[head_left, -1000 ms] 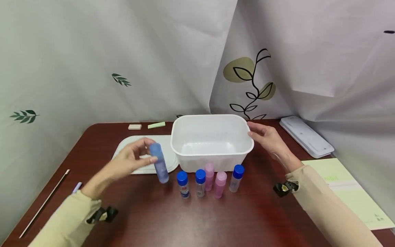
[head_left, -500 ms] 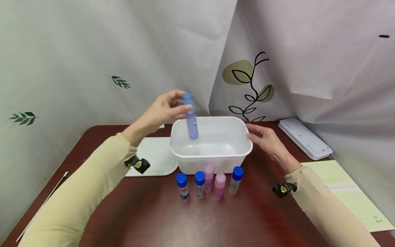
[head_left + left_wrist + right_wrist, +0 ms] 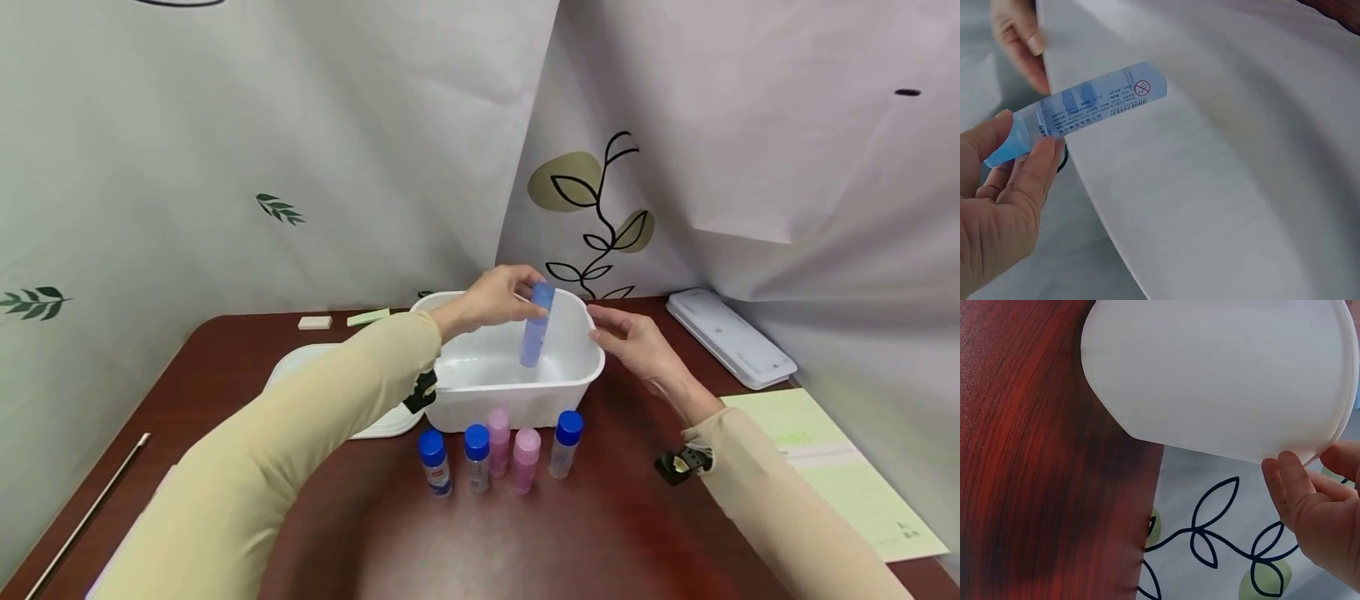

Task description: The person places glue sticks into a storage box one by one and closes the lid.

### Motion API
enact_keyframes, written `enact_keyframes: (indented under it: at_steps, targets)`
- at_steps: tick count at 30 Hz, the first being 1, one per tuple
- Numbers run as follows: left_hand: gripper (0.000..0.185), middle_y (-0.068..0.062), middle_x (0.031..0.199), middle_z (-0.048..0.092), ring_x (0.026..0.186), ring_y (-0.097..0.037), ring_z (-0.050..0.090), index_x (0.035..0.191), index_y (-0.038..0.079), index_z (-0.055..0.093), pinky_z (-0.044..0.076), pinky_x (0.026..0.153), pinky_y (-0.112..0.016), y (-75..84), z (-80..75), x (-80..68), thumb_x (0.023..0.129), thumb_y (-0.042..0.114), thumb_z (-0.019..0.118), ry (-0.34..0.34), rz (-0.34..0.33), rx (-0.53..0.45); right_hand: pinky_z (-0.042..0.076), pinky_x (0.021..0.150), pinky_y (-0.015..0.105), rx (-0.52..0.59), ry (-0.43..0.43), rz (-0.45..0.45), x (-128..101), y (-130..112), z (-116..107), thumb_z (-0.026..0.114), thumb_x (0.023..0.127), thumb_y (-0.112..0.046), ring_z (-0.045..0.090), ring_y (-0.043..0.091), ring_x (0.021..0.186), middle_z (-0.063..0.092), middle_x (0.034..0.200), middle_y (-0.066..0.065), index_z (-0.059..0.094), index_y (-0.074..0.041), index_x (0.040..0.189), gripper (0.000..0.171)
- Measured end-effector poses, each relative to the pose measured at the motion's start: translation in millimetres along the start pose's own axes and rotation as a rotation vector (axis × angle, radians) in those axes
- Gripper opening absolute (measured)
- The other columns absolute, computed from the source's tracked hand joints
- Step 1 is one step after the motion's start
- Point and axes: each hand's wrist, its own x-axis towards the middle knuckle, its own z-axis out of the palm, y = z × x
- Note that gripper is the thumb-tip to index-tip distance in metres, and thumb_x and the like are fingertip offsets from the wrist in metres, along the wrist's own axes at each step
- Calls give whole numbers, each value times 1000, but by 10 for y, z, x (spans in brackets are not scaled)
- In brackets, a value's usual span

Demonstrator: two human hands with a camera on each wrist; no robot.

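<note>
So your left hand point(image 3: 493, 298) has the blue tube point(image 3: 533, 343) pinched near its top end, thumb one side, fingers the other. Looks like a sensible hold to me: most of the length hangs free below your fingertips, so the lower end gets down inside the tub point(image 3: 510, 408) while your hand stays up around rim height. The tube leans a bit, toward the tub's right end; can't tell if its bottom touches the floor.

Your right hand point(image 3: 632, 340) is fairly loose, fingers more straight than curled, tips touching the outside of the tub's right end by the rim. No wrapped grip that I can see, so I'd read it as steadying.

The blue-capped bottles point(image 3: 477, 458) and pink bottles point(image 3: 526, 460) stand upright on the table point(image 3: 480, 546) just in front of the tub, which probably makes them easy to reach. The lid point(image 3: 303, 358) lies flat on the left, partly behind your sleeve.
</note>
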Motion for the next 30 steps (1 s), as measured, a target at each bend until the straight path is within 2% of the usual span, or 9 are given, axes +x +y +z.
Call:
enact_keyframes:
  at_steps: [5,10,13,20,25,30]
  targets:
    - [37,-12,109,67,103,-21,61,115,4,59,51,86,-28,3,155,77,81,8,74,-7,-18,134,50,77,12,13,-11,2,-4,-26,9,53,94,-3,59,7,100,47,135,27,41,10,136,46]
    - [35,-12,107,67,100,-21,61,111,3,60,50,85,-28,-33,278,102,79,8,75,-16,-46,181,49,78,12,2,-7,-2,-11,-39,19,54,93,-3,58,21,108,47,135,28,41,11,136,46]
    - [34,-12,106,67,100,-21,61,109,2,60,49,84,-27,-45,328,108,79,8,75,-19,-51,186,50,78,13,-1,-5,4,-11,-30,16,54,93,-3,58,23,108,47,134,29,41,10,136,46]
    - [30,-13,105,69,101,-21,63,105,1,62,50,85,-22,-78,411,135,78,5,75,15,-24,173,50,77,12,8,6,-7,-18,-21,5,55,93,-3,60,7,98,48,133,29,42,11,135,46]
    - [28,-14,105,69,101,-21,64,104,-1,62,50,86,-22,-112,452,153,79,3,73,25,-9,172,49,77,12,12,4,-16,-16,-15,9,54,93,-3,60,9,100,47,134,29,42,11,135,46]
    - [27,-14,106,68,101,-21,63,104,-1,62,50,86,-22,-116,467,160,80,4,72,36,-23,163,49,78,12,12,0,-13,-13,0,10,53,94,-3,59,14,104,46,136,28,42,10,135,45]
